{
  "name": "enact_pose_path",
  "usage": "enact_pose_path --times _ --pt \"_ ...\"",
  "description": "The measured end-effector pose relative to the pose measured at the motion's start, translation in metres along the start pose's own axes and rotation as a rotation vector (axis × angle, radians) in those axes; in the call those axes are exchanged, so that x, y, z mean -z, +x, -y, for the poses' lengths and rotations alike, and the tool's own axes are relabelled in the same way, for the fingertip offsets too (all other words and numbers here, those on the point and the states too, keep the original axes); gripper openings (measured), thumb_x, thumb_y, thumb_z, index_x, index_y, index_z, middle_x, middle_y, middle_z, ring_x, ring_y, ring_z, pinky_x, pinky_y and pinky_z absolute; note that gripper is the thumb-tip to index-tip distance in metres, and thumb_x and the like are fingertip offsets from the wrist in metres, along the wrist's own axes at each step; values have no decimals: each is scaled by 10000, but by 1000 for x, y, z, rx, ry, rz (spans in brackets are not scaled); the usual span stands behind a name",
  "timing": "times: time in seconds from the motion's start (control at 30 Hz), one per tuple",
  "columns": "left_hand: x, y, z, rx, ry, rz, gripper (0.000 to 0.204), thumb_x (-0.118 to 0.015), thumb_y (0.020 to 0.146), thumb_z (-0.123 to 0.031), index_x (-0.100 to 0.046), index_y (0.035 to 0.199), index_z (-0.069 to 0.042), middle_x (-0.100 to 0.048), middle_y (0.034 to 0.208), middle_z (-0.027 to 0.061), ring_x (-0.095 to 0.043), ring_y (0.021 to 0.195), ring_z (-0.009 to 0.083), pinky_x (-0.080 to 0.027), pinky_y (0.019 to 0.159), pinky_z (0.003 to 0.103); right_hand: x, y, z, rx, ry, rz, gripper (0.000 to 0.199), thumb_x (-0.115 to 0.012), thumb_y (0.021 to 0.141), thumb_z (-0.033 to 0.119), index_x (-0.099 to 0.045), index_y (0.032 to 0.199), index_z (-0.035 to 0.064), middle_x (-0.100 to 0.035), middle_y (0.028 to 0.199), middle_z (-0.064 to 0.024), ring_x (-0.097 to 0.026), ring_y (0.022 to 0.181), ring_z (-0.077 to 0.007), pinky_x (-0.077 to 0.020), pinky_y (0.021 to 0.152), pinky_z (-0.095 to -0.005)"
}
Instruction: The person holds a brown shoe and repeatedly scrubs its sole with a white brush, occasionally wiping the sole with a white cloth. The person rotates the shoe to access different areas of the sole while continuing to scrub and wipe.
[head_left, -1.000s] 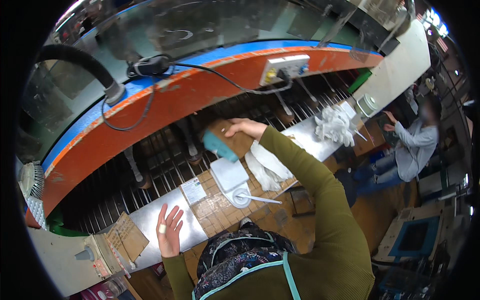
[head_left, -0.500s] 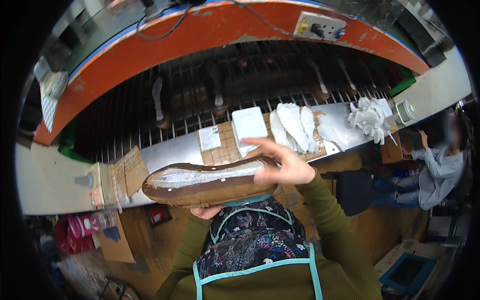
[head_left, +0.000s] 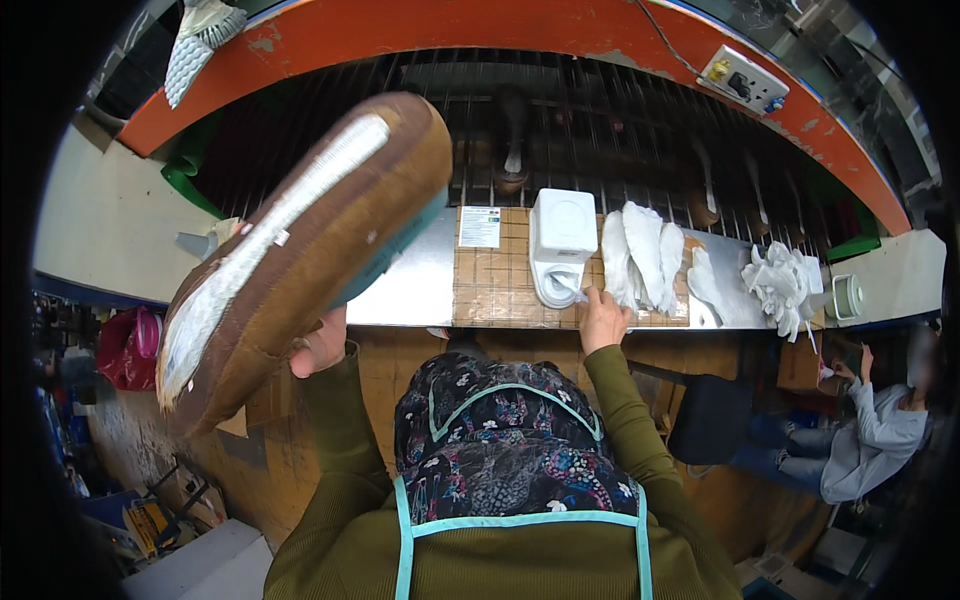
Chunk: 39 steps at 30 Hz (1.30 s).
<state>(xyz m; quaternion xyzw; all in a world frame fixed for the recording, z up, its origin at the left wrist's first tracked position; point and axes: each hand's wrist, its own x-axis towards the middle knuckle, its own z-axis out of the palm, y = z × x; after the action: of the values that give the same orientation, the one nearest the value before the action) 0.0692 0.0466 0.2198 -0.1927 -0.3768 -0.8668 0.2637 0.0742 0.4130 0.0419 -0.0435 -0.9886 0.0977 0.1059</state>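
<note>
**Shoe raised, other hand at the tape**

At my eight o'clock my left hand (head_left: pixel 322 345) is grasping the big brown suede shoe with pale ribbed sole (head_left: pixel 300 250), lifted sole-up. At one o'clock my right hand (head_left: pixel 603 318) pinches the white strip below the white square dispenser (head_left: pixel 561 245) on the metal bench (head_left: pixel 410 290). Beyond, white fabric pieces (head_left: pixel 640 250) lie.

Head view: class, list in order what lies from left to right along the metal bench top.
Large brown shoe sole held up by the left hand → white paper label → white box-shaped dispenser → right hand → white cloth pieces → crumpled white gloves → pale green tape roll.
</note>
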Motion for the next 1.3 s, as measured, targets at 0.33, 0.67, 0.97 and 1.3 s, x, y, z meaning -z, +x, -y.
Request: enact_pose_path --times 0.33,0.67,0.97,1.3 --pt "30 -11 1 -76 226 24 1047 -735 683 -502 -201 1511 -148 -335 1501 82 -386 1349 273 -350 1118 469 23 11 -4 13 44 -104 35 -669 808 174 -669 843 168 -595 784 -52 -583 733 -268 -316 749 -424" --pt "5 -6 16 -33 196 54 780 -504 869 -512 -228 1509 -162 -346 1490 146 -430 1317 293 -407 1075 471 -4 9 -37 -192 387 92 179 -644 895 249 -685 800 103 -598 656 -25 -533 577 -182 -375 665 -333" --pt "-53 1 22 411 -253 123 607 -335 1005 -503 -248 1500 -162 -316 1496 196 -451 1300 330 -452 1045 478 9 1 -67 -603 1482 692 140 -657 907 189 -663 885 51 -631 712 -27 -527 603 -66 -400 550 -214" --pt "-60 -15 122 -397 727 302 456 -729 827 -166 -465 1197 -145 -410 1421 250 -339 1345 483 -366 1084 551 201 32 25 213 337 -602 180 -794 725 144 -760 901 144 -651 834 31 -558 855 -162 -290 928 -386"
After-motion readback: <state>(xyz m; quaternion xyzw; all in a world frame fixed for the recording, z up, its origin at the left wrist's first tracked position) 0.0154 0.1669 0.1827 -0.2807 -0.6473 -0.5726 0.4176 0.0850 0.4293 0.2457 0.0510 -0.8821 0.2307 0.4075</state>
